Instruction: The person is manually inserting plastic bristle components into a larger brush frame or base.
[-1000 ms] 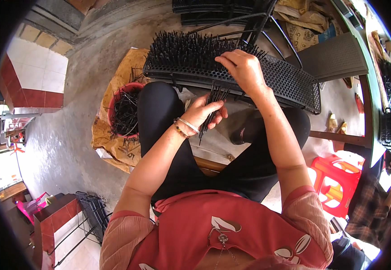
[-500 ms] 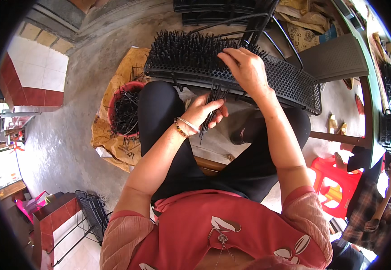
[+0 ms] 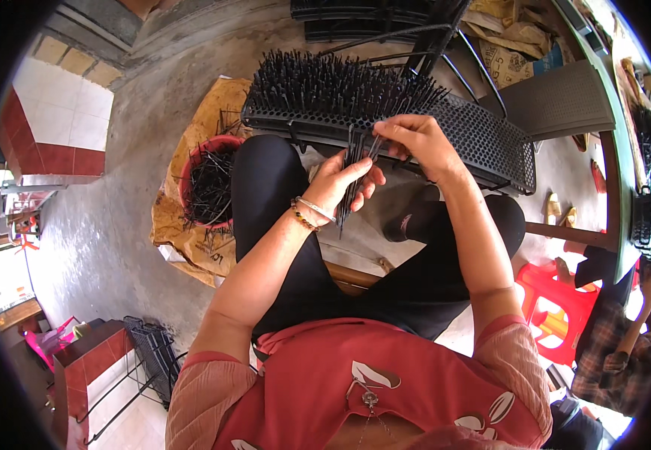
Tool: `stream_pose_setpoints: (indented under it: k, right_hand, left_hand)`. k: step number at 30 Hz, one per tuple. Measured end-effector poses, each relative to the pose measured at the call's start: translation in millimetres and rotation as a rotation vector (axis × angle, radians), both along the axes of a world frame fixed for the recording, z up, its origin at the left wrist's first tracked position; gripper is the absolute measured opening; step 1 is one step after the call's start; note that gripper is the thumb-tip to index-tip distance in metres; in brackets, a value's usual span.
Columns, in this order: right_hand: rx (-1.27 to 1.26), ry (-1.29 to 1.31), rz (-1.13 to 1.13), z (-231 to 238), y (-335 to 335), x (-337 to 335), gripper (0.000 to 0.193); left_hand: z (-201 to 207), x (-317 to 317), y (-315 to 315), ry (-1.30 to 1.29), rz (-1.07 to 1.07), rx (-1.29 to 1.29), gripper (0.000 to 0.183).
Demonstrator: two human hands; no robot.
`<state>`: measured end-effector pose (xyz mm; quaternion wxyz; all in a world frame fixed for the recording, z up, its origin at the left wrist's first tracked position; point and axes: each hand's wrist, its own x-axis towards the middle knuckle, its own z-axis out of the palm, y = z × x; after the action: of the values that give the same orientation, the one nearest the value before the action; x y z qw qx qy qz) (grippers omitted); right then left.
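Note:
My left hand (image 3: 334, 185) is closed round a loose bundle of thin black rods (image 3: 352, 156), which stick out above and below the fingers. My right hand (image 3: 421, 146) has come up to the top of that bundle, with thumb and forefinger pinched on what looks like one thin black rod (image 3: 375, 142). Just beyond both hands lies a long black perforated rack (image 3: 490, 139). Many black rods (image 3: 325, 86) stand upright in the holes of its left and middle part, while bare holes show at its right end. The rods' exact kind cannot be made out.
A red basin (image 3: 186, 184) full of loose black rods stands on brown sacking (image 3: 172, 225) by my left knee. Grey perforated panels (image 3: 558, 97) lie right of the rack. At right are a red plastic stool (image 3: 554, 311) and another person in a plaid garment (image 3: 606, 375).
My right hand has drawn back from over the rack's standing rods to the top of the bundle in my left hand. The left hand has stayed nearly in place.

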<state>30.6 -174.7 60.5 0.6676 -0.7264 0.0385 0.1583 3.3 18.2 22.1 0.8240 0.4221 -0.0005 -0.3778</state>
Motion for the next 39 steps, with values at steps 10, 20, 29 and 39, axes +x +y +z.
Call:
stream_pose_setpoints:
  k: [10, 20, 29, 39]
  right_hand:
    - [-0.036, -0.281, -0.324, 14.5, -13.6, 11.8, 0.024]
    - [-0.299, -0.502, -0.353, 7.0, -15.1, 18.4, 0.021]
    - [-0.444, -0.632, -0.259, 1.0, -11.4, 18.8, 0.02]
    - [-0.441, -0.579, -0.277, -3.6, -8.2, 15.6, 0.02]
  left_hand:
    - [-4.9, -2.1, -1.0, -0.004, -0.085, 0.072, 0.021]
    - [-3.1, -1.4, -0.4, 0.014, -0.137, 0.066, 0.021]
    - [-4.5, -0.4, -0.7, 0.018, -0.155, 0.077, 0.024]
    - [-1.0, -0.4, 1.3, 0.042, -0.169, 0.089, 0.026]
